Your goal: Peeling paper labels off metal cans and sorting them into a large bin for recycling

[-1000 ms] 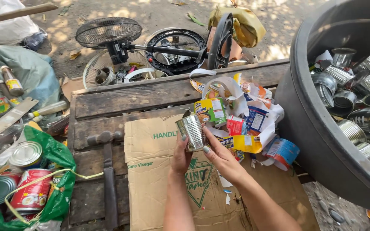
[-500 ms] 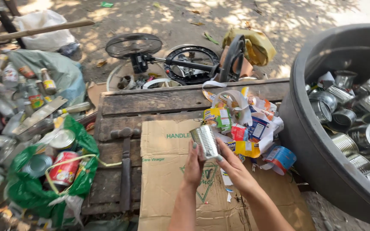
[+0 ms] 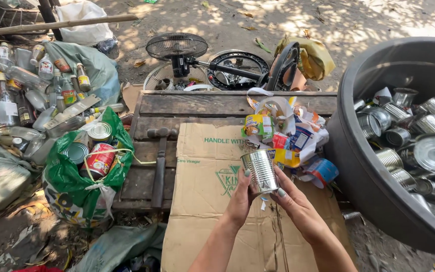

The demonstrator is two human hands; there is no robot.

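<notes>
The shiny tin can (image 3: 260,170) was held up over the flat cardboard (image 3: 202,201), with the left hand (image 3: 240,196) and right hand (image 3: 293,201) both wrapped around its sides so it could not drop. Torn paper labels (image 3: 288,133) lay just past it. The big gray tub (image 3: 358,166) of bare cans (image 3: 419,146) sat close on the right.

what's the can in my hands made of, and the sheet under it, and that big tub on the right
Can: likely bare tin-plated steel, shiny silver with ribbed sides. Sheet: brown cardboard, matte, creased, printed. Tub: probably plastic, dark grey, smooth and dull.
</notes>
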